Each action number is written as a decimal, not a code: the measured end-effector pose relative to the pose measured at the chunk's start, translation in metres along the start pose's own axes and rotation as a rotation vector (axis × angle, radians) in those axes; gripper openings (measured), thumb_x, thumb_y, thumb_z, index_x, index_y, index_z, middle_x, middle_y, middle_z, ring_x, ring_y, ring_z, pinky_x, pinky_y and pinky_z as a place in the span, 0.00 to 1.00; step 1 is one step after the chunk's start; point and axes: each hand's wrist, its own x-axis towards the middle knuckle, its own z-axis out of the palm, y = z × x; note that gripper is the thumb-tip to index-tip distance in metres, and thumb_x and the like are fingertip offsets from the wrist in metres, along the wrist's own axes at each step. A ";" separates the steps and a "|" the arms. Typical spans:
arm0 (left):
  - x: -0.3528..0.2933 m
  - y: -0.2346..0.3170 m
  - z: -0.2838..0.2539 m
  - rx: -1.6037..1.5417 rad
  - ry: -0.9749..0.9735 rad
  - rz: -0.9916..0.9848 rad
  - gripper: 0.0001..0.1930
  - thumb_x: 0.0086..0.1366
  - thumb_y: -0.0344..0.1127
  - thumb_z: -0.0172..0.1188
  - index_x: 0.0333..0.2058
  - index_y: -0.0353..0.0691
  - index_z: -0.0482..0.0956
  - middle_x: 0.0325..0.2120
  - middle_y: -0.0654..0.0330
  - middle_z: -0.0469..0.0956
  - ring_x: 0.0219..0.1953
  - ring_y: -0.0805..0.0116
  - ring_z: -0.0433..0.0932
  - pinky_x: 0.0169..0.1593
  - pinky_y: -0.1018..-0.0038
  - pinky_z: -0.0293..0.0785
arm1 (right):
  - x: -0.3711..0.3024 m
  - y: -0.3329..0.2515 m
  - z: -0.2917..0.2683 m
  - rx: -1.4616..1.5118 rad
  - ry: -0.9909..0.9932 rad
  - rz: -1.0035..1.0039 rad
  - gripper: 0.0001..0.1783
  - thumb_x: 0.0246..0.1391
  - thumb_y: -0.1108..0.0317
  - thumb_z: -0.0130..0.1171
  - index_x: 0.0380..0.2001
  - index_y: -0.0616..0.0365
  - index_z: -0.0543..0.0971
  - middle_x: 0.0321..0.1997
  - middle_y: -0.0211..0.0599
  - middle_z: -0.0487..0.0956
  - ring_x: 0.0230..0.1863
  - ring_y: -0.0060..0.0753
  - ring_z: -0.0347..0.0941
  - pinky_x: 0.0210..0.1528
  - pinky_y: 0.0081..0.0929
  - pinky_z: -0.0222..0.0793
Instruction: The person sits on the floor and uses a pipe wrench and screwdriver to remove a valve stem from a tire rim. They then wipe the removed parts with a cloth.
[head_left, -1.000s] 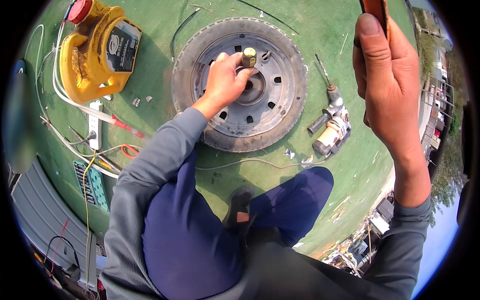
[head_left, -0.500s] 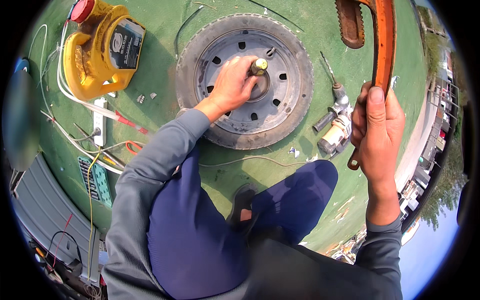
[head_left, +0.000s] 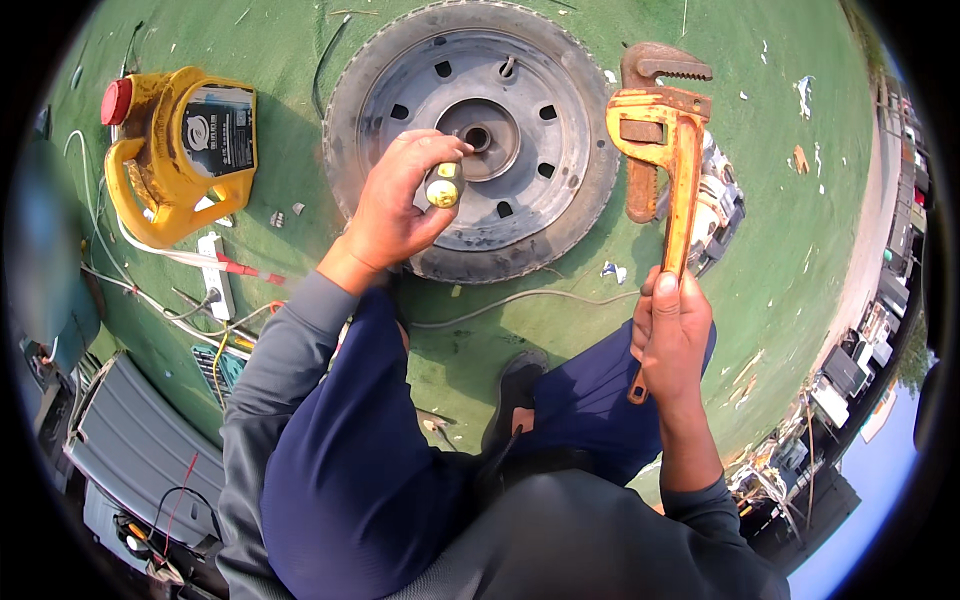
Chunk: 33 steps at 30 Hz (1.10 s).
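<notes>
In my left hand (head_left: 395,205), fingers curled round it, is a screwdriver (head_left: 443,190) with a black-and-yellow handle seen nearly end-on; its blade is hidden. This hand is over the near left part of a wheel (head_left: 500,262), which lies flat on the ground with a grey steel rim and an open round hub. My right hand (head_left: 672,335) grips the lower handle of an orange pipe wrench (head_left: 685,190). The wrench stands up from my fist, with its rusty toothed jaws at the far end, right of the tyre.
Behind the wrench, a power drill (head_left: 718,220) lies partly hidden. At the left are a yellow jug (head_left: 150,185) with a red cap, a white power strip (head_left: 216,276) and cables. A teal socket set (head_left: 228,370) shows beside my left sleeve. A cable (head_left: 520,297) crosses the green ground.
My left hand has drawn the screwdriver from over the hub toward me and left. My right hand has moved down and left with the pipe wrench, whose jaws now show fully.
</notes>
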 end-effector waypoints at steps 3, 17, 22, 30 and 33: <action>-0.010 0.009 0.008 0.128 -0.166 0.079 0.25 0.49 0.20 0.71 0.47 0.38 0.76 0.49 0.54 0.85 0.53 0.46 0.81 0.57 0.57 0.78 | -0.006 0.013 -0.004 0.037 -0.008 -0.022 0.21 0.77 0.48 0.52 0.39 0.56 0.71 0.21 0.16 0.62 0.18 0.08 0.54 0.18 0.16 0.49; -0.002 0.012 0.056 0.308 -0.204 0.214 0.24 0.45 0.20 0.68 0.46 0.37 0.79 0.47 0.56 0.84 0.51 0.49 0.83 0.54 0.60 0.82 | -0.037 0.054 -0.027 0.131 0.023 0.040 0.21 0.79 0.47 0.47 0.40 0.53 0.69 0.20 0.18 0.60 0.17 0.09 0.50 0.17 0.16 0.44; -0.003 0.012 0.080 0.375 -0.065 0.097 0.24 0.46 0.20 0.68 0.45 0.40 0.80 0.47 0.58 0.85 0.49 0.54 0.83 0.53 0.63 0.82 | -0.043 0.055 -0.021 0.184 0.058 0.072 0.19 0.79 0.51 0.49 0.36 0.52 0.68 0.19 0.14 0.58 0.16 0.07 0.50 0.17 0.15 0.44; 0.002 0.004 0.085 0.357 0.020 0.094 0.26 0.48 0.22 0.70 0.50 0.43 0.82 0.44 0.58 0.85 0.44 0.55 0.84 0.49 0.63 0.81 | -0.048 0.066 -0.011 0.219 0.044 0.062 0.19 0.77 0.50 0.53 0.37 0.54 0.70 0.20 0.16 0.61 0.16 0.08 0.53 0.18 0.15 0.47; 0.001 -0.001 0.082 0.343 0.011 0.118 0.25 0.49 0.21 0.69 0.49 0.41 0.83 0.44 0.58 0.86 0.47 0.55 0.85 0.52 0.64 0.82 | -0.055 0.081 -0.001 0.174 0.080 -0.094 0.20 0.76 0.49 0.53 0.38 0.55 0.70 0.20 0.20 0.63 0.16 0.10 0.54 0.17 0.16 0.47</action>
